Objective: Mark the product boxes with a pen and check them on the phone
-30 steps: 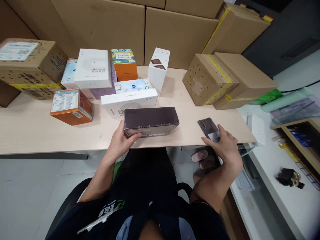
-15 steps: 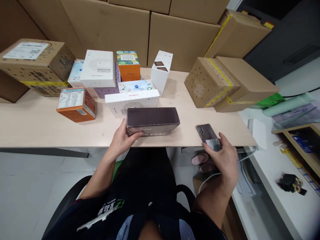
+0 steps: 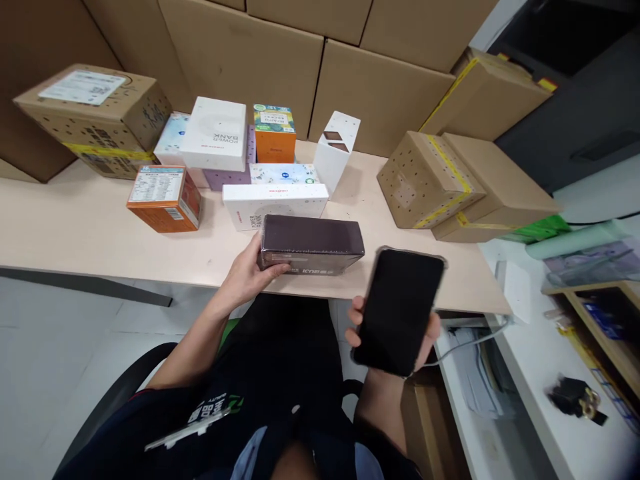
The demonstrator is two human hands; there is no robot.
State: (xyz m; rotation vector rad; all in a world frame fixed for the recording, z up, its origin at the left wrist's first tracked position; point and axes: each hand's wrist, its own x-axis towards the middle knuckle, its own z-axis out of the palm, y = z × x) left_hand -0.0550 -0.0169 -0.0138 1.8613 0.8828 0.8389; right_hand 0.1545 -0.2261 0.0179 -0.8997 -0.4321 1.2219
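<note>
My left hand point(image 3: 249, 272) grips the near left end of a dark brown shrink-wrapped box point(image 3: 311, 241) that lies flat near the front edge of the pale wooden table point(image 3: 75, 227). My right hand point(image 3: 420, 343) holds a black smartphone point(image 3: 399, 310) up in front of me, dark screen facing me, with a white cable trailing from its lower end. The phone hangs over the table's front edge, to the right of the dark box.
Behind the dark box stand several small retail boxes: a white one point(image 3: 274, 204), a power bank box point(image 3: 215, 133), two orange ones point(image 3: 165, 198). Taped cardboard cartons point(image 3: 430, 177) sit at the right and far left point(image 3: 97, 117). Big cartons line the back. A white shelf point(image 3: 565, 387) runs along the right.
My right hand has lifted the phone off the table's right front part and turned it so its screen faces me. My left hand stays on the dark box.
</note>
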